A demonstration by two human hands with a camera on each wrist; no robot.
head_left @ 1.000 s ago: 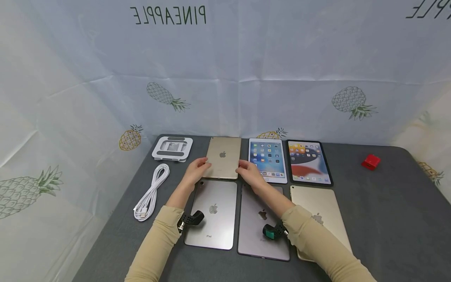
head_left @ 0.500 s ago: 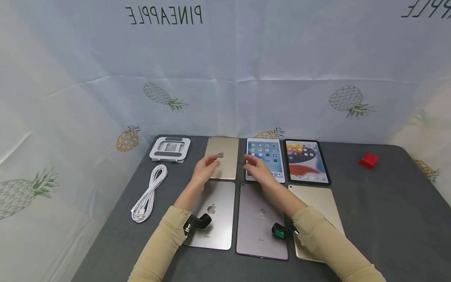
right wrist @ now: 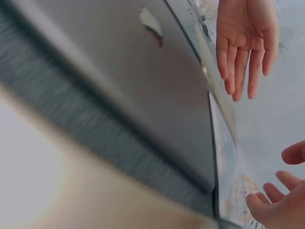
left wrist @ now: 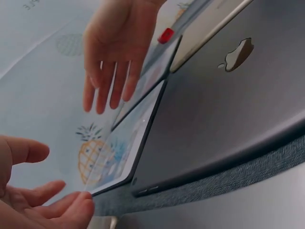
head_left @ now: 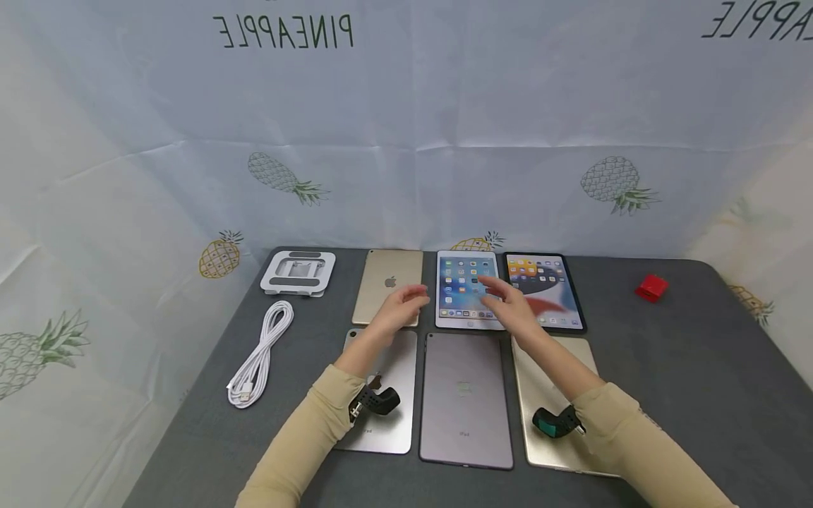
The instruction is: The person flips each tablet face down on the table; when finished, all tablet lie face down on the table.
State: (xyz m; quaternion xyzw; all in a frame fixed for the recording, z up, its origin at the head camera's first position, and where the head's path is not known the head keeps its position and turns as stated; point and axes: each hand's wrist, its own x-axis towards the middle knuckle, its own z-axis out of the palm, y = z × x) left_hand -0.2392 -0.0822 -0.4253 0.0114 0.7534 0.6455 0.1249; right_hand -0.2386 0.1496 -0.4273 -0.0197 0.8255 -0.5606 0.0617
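Both hands hover over the tablets and hold nothing. My left hand (head_left: 401,307), fingers extended, is over the lower right corner of a gold tablet (head_left: 384,271) lying back up. Over the right side of a white-framed tablet (head_left: 466,282) with a lit home screen is my right hand (head_left: 511,305), its fingers apart. In the left wrist view the right hand (left wrist: 121,45) shows its palm, fingers straight. The right wrist view shows the left hand (right wrist: 245,45) likewise stretched out. A grey tablet (head_left: 465,402) lies face down in the front row, between the forearms.
A black-framed lit tablet (head_left: 549,282) lies at back right. In front lie a silver tablet (head_left: 396,374) and another gold tablet (head_left: 552,374), partly under the forearms. A white stand (head_left: 298,273) and coiled white cable (head_left: 260,356) are left; a small red object (head_left: 651,288) is right.
Both hands have let go of the back gold tablet and moved to the right, the right hand now over the white-framed tablet. The head view has shifted slightly.
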